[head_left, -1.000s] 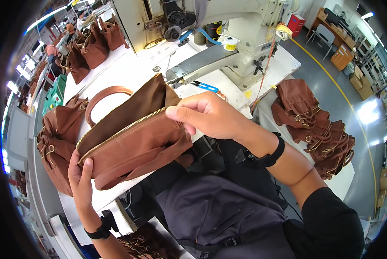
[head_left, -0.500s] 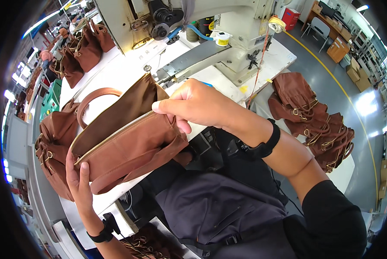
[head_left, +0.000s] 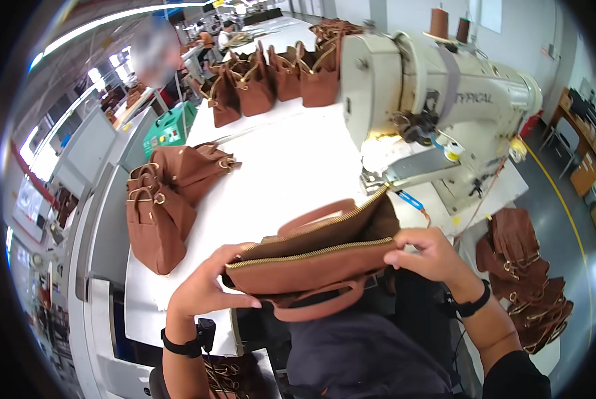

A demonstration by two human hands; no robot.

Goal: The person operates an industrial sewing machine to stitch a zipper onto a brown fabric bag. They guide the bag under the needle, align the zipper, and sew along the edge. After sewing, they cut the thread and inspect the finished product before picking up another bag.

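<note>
Between my hands is a brown handbag (head_left: 311, 269) with its gold zipper undone and its mouth gaping, the darker lining showing inside. My left hand (head_left: 208, 282) is closed round the bag's left end, thumb on the front and fingers behind. At the opposite end, my right hand (head_left: 428, 256) pinches the side edge just below the zipper. One handle hangs over the front, near my lap; the other stands behind the opening. The bag is held above the near edge of the white table (head_left: 278, 159), just in front of the sewing machine.
A cream sewing machine (head_left: 438, 100) stands at the right of the table. Two brown bags (head_left: 158, 226) sit at the left, several more (head_left: 255, 86) line the far side. Piled bags (head_left: 521, 272) lie at my right. A green box (head_left: 170, 126) is beyond the left edge.
The view has lifted toward the far table. My right hand has moved from the zipper's upper edge down to the bag's right end, and the bag now lies more level.
</note>
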